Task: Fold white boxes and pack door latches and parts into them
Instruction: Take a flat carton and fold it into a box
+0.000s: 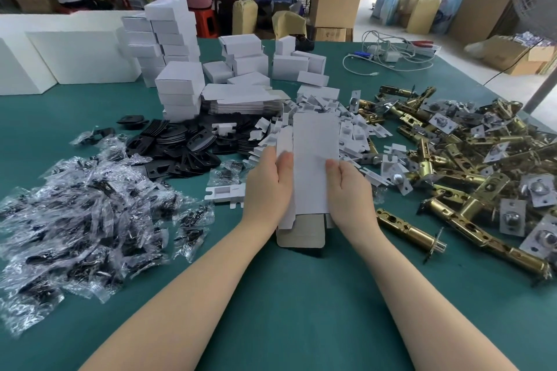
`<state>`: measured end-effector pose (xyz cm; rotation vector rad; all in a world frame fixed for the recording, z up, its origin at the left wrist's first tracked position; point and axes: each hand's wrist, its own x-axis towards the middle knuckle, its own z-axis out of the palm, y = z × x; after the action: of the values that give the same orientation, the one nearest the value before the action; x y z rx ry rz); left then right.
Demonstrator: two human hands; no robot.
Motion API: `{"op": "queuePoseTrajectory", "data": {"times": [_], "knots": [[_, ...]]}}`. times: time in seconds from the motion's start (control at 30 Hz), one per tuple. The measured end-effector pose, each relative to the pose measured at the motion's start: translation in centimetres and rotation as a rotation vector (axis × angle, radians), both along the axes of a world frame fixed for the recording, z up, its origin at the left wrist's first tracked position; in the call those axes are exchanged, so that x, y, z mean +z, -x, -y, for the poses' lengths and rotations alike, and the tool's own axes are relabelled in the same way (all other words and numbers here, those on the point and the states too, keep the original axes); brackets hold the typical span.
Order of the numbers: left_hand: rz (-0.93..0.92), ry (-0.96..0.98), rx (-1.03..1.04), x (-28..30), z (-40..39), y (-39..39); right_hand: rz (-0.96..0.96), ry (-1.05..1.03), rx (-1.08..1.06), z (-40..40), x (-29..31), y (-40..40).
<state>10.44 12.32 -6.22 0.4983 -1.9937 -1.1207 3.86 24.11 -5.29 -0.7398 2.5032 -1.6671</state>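
Both my hands hold one white box blank (313, 144) upright over the green table (271, 295), its grey inner flap hanging toward me. My left hand (268, 187) grips its left edge with the thumb on the front face. My right hand (349, 190) grips the right edge the same way. Brass door latches (470, 159) lie heaped to the right. Small bagged parts (81, 208) are piled at the left, with black plates (180, 141) behind them. White card inserts (346, 129) lie scattered behind the blank.
Stacks of folded white boxes (177, 90) and flat blanks (241, 99) stand at the centre back, with large white blocks (75, 54) at the far left. Cables and a charger (388, 54) lie at the back right. Two people work at a far bench.
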Motion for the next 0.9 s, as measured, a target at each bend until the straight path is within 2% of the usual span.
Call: {"op": "queuePoseTrajectory", "data": {"times": [0.07, 0.13, 0.23, 0.33, 0.37, 0.5, 0.6, 0.67, 0.77, 0.9], "knots": [[-0.004, 0.058, 0.019, -0.1, 0.1, 0.1, -0.002, 0.048, 0.012, -0.1, 0.0, 0.0], [-0.021, -0.004, 0.017, -0.5, 0.4, 0.2, -0.006, 0.042, 0.074, -0.3, -0.1, 0.2], [-0.004, -0.295, 0.003, -1.0, 1.4, 0.3, 0.050, -0.007, 0.196, -0.6, -0.4, 0.1], [-0.035, -0.666, -0.125, -0.7, 2.3, 0.3, 0.077, 0.055, 0.107, -0.4, -0.7, 0.0], [-0.053, -0.712, -0.190, -0.7, 2.4, 0.3, 0.089, 0.077, 0.057, -0.4, -0.7, 0.1], [0.001, -0.537, -0.343, -1.0, 1.5, -0.1, 0.172, 0.257, -0.016, -0.8, -0.2, 0.6], [0.016, -0.428, -0.419, -0.6, 1.5, -0.3, 0.359, 0.428, -0.023, -0.9, 0.5, 0.8], [0.024, -0.446, -0.433, -0.5, 1.5, -0.3, 0.473, 0.492, 0.000, -1.1, 0.9, 0.9], [-0.010, -0.446, -0.377, -0.2, 1.4, -0.5, 0.569, 0.549, 0.157, -1.4, 1.0, 1.1], [-0.020, -0.638, -0.348, 0.1, 1.5, -0.4, 0.549, 0.567, 0.297, -1.5, 0.9, 0.9]]}}
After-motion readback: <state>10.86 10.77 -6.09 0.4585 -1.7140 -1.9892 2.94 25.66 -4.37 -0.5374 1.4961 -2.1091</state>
